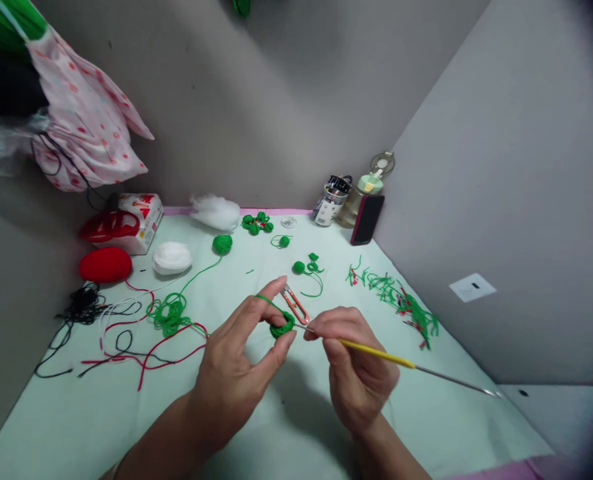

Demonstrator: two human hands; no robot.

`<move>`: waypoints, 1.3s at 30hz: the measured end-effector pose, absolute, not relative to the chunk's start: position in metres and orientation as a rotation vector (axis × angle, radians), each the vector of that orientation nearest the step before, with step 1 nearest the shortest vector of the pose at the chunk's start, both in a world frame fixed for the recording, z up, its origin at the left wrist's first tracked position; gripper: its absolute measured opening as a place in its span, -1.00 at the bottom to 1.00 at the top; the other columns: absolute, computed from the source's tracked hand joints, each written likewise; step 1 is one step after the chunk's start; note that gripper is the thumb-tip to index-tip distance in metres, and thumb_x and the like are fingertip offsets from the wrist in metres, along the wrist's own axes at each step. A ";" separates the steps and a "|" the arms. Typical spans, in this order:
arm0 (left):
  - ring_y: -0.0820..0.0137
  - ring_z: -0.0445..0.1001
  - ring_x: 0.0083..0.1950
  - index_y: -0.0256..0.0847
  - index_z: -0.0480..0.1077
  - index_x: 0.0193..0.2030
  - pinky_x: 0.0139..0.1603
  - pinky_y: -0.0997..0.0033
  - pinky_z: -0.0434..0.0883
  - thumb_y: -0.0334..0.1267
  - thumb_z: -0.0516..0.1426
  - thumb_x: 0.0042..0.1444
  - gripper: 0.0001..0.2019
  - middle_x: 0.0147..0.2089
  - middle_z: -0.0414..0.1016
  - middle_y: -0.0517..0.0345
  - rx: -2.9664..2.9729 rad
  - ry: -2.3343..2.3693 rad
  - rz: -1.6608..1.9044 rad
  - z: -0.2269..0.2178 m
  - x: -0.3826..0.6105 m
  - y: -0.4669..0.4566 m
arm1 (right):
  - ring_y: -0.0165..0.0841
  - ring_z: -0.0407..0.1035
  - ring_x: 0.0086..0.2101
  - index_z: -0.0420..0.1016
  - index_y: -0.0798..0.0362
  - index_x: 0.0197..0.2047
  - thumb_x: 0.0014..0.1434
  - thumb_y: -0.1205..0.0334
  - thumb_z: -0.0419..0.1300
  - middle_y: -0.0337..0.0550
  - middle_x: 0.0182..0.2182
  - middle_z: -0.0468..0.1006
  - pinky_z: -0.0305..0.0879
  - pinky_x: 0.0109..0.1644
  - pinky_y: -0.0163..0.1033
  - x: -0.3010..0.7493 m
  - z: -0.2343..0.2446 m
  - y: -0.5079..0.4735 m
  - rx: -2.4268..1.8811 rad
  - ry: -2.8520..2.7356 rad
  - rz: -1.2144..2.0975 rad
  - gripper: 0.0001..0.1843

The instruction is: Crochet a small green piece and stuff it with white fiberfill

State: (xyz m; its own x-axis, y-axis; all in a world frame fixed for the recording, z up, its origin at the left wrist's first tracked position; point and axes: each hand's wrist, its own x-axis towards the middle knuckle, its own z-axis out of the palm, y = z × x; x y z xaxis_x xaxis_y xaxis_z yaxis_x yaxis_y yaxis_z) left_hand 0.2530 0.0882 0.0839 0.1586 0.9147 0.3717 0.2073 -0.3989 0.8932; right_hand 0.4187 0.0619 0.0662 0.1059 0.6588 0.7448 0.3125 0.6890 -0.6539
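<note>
Between the thumb and fingers of my left hand [241, 363] is a small green crochet piece [282, 325], with green yarn running over the forefinger. My right hand [359, 367] grips a crochet hook [376, 351] by its yellow handle, and the hook's thin metal end reaches the green piece. Whether the tip sits inside a stitch is too small to tell. Just behind the fingers lie orange thread snips [295, 305] on the pale cloth. A green yarn ball [222, 245] stands farther back, its strand trailing to a loose green tangle [169, 315] left of my left hand.
Red yarn [105, 265], white yarn [172, 258] and a black tangle [84, 303] lie at left. White stuffing [216, 212] and green crocheted pieces [257, 223] are along the back. A pen cup [330, 203], bottle [354, 203] and phone [368, 220] stand back right, yarn scraps [406, 303] nearer.
</note>
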 end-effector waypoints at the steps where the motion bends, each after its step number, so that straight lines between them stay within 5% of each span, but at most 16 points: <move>1: 0.31 0.60 -0.21 -0.05 0.53 0.23 0.10 0.22 0.56 -0.35 0.30 0.20 -0.55 -0.26 0.58 0.21 1.660 1.080 1.269 0.084 0.253 0.088 | -0.27 0.52 -0.26 0.64 -0.02 -0.01 0.38 0.49 0.15 -0.11 -0.29 0.64 0.53 -0.25 -0.15 0.418 0.067 0.062 -0.834 -1.489 0.317 -0.70; 11: 0.42 0.47 -0.17 -0.11 0.38 0.42 0.00 0.40 0.45 -0.20 0.42 0.12 -0.28 -0.23 0.49 0.22 0.823 0.687 0.933 0.086 0.259 0.087 | -0.23 0.62 -0.16 0.60 -0.09 0.23 0.30 0.54 0.27 -0.09 -0.15 0.69 0.64 -0.18 -0.15 0.423 0.054 0.055 -0.910 -1.807 -0.259 -0.49; 15: 0.46 0.38 -0.22 -0.12 0.46 0.37 -0.10 0.47 0.36 -0.18 0.43 0.13 -0.35 -0.25 0.46 0.21 0.650 0.568 0.802 0.089 0.253 0.092 | -0.24 0.61 -0.22 0.64 -0.07 0.12 0.43 0.41 0.16 -0.08 -0.19 0.71 0.61 -0.23 -0.10 0.420 0.059 0.063 -0.783 -1.597 0.126 -0.67; 22: 0.45 0.34 -0.25 -0.11 0.58 0.24 -0.12 0.44 0.32 -0.23 0.41 0.11 -0.49 -0.26 0.43 0.20 0.680 0.574 0.856 0.093 0.246 0.098 | -0.35 0.50 -0.47 0.71 0.00 -0.19 0.38 0.24 0.27 -0.12 -0.38 0.64 0.51 -0.44 -0.23 0.418 0.073 0.071 -0.728 -1.143 0.753 -0.84; 31: 0.41 0.34 -0.25 -0.08 0.60 0.18 -0.14 0.40 0.33 -0.21 0.35 0.14 -0.57 -0.26 0.40 0.20 0.770 0.635 0.892 0.091 0.245 0.099 | -0.39 0.48 -0.53 0.74 0.02 -0.21 0.34 0.19 0.34 -0.09 -0.40 0.65 0.45 -0.54 -0.31 0.418 0.076 0.073 -0.735 -1.119 0.776 -0.86; 39: 0.32 0.44 -0.11 0.06 0.58 0.19 0.10 0.26 0.38 -0.35 0.28 0.18 -0.56 -0.20 0.43 0.20 1.269 0.915 0.968 0.088 0.243 0.098 | -0.41 0.44 -0.55 0.69 0.00 -0.21 0.39 0.16 0.29 -0.14 -0.40 0.62 0.40 -0.53 -0.30 0.427 0.073 0.076 -0.813 -1.151 0.862 -0.83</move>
State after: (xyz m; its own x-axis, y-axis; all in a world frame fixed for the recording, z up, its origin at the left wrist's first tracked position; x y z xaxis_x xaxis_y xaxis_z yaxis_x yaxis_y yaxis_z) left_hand 0.2433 0.0980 0.0884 0.3366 0.9414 -0.0201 -0.0735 0.0475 0.9962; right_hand 0.4265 0.0757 0.0727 0.1805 0.8909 0.4167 -0.1497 0.4436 -0.8836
